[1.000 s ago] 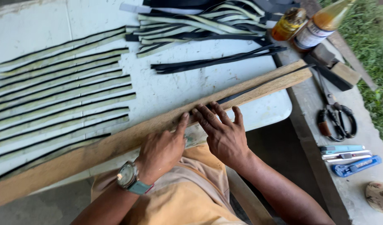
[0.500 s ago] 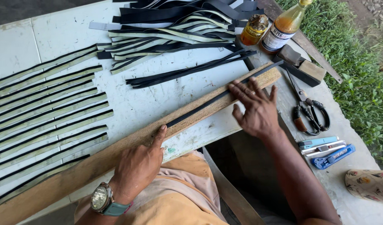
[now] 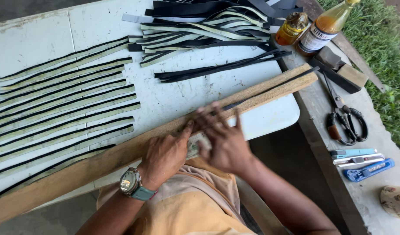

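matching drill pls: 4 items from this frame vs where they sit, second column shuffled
Items:
1. scissors
2. bottles
3. knives
4. plank

Places:
A. under both hands, along the table's near edge
B. top right, beside the heap of strips
C. right bench, between the bottles and the knives
D. right bench, nearest the bottom corner

Pairs: 1-C, 2-B, 3-D, 4-A
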